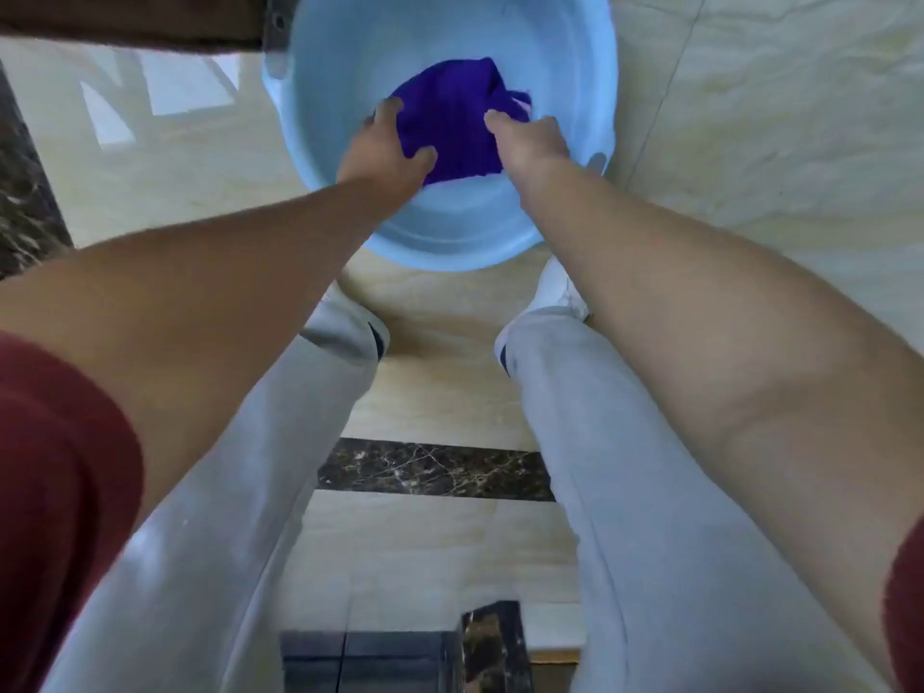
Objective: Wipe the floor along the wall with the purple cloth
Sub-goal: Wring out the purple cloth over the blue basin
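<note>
The purple cloth [450, 122] lies bunched inside a light blue plastic basin [350, 52] on the floor ahead of me. My left hand [385, 147] grips the cloth's left side, with the thumb over its lower edge. My right hand [530, 140] holds the cloth's right side, fingers curled into the fabric. Both arms reach down into the basin. Part of the cloth is hidden under my hands.
Cream marble floor tiles [775, 117] spread around the basin. A dark marble strip [435, 470] crosses the floor between my legs in grey trousers [625, 492]. A brown wooden edge [125, 17] sits at the top left, a dark border [25, 192] at the left.
</note>
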Motion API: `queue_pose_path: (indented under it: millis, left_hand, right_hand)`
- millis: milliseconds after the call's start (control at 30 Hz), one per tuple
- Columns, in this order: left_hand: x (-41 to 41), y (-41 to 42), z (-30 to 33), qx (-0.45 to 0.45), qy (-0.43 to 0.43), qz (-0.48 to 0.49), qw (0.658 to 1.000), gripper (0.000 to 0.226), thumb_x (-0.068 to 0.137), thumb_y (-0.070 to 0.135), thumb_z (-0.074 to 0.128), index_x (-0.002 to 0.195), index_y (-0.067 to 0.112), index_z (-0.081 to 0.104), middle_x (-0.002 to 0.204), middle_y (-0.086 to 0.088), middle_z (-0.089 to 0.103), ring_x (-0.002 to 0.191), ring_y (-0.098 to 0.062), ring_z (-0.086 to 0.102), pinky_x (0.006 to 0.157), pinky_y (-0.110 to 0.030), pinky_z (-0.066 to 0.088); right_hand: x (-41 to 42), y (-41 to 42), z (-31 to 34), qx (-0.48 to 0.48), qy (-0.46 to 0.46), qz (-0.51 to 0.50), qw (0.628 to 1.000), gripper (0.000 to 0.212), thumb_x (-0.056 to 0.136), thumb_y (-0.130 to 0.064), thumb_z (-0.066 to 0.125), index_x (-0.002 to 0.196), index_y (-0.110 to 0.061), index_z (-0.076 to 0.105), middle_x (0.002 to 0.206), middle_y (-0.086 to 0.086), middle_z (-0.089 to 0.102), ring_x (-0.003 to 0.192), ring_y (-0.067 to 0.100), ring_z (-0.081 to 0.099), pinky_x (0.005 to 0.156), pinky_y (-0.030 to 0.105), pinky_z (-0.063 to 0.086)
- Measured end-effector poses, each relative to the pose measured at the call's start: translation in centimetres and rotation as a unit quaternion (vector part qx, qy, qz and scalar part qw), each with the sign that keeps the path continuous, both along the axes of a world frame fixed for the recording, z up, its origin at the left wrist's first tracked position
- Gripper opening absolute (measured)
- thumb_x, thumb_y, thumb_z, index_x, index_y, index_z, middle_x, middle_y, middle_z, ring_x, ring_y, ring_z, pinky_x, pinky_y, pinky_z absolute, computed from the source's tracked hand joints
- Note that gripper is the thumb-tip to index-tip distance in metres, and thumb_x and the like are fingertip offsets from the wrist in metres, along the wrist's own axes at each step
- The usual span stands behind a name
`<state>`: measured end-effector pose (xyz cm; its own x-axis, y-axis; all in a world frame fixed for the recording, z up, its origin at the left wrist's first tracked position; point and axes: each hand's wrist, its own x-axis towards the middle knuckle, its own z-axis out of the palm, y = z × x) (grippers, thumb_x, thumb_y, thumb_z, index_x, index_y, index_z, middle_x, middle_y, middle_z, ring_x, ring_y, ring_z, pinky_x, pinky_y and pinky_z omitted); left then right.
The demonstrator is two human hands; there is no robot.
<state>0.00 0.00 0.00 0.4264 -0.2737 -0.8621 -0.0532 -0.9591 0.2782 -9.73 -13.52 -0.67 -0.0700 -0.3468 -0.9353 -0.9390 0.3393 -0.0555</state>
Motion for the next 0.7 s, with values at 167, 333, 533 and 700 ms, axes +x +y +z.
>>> queue_pose_path:
  millis: [167,333,533,700]
  left_hand:
    - [-0.9,-0.8,-5.0,0.024,0.049,0.328,0.943,0.065,0.092,0.050,0.063,0.144,0.021,0.039,0.129,0.003,0.053,0.109,-0.018,0.061,0.082,-0.037,0.058]
    - [-1.1,-0.6,-4.7,0.005,0.138,0.404,0.904,0.031,0.098,0.046,0.057,0.121,0.026,0.056,0.113,0.007,0.060,0.096,-0.012,0.061,0.077,-0.040,0.063]
    - [0.2,1.0,4.4,-0.047,0.137,0.447,0.883,0.013,0.102,0.034,0.051,0.110,0.029,0.060,0.120,0.001,0.065,0.108,-0.024,0.064,0.072,-0.048,0.065]
    - [-0.1,2.2,17.1,-0.113,0.118,0.431,0.887,0.018,0.100,0.030,0.055,0.113,0.024,0.066,0.111,0.005,0.072,0.109,-0.016,0.067,0.101,-0.041,0.055]
  right_hand:
    - [0.0,2.4,-5.0,-0.072,-0.015,0.072,0.995,0.085,0.078,-0.062,0.064,0.149,-0.026,0.036,0.139,0.006,0.050,0.123,0.027,0.054,0.096,0.035,0.048]
    - [0.6,3.2,-6.1,-0.057,-0.076,0.064,0.993,0.040,0.091,-0.051,0.060,0.117,-0.021,0.058,0.118,0.002,0.061,0.097,0.021,0.063,0.079,0.031,0.051]
    - [0.2,3.0,3.5,0.051,-0.131,-0.098,0.985,0.031,0.091,-0.039,0.064,0.109,-0.013,0.065,0.109,0.004,0.073,0.095,0.022,0.072,0.073,0.039,0.064]
    - [1.4,2.5,16.3,0.058,-0.121,-0.139,0.981,0.050,0.086,-0.062,0.060,0.116,-0.022,0.064,0.116,-0.004,0.070,0.103,0.019,0.069,0.082,0.041,0.062]
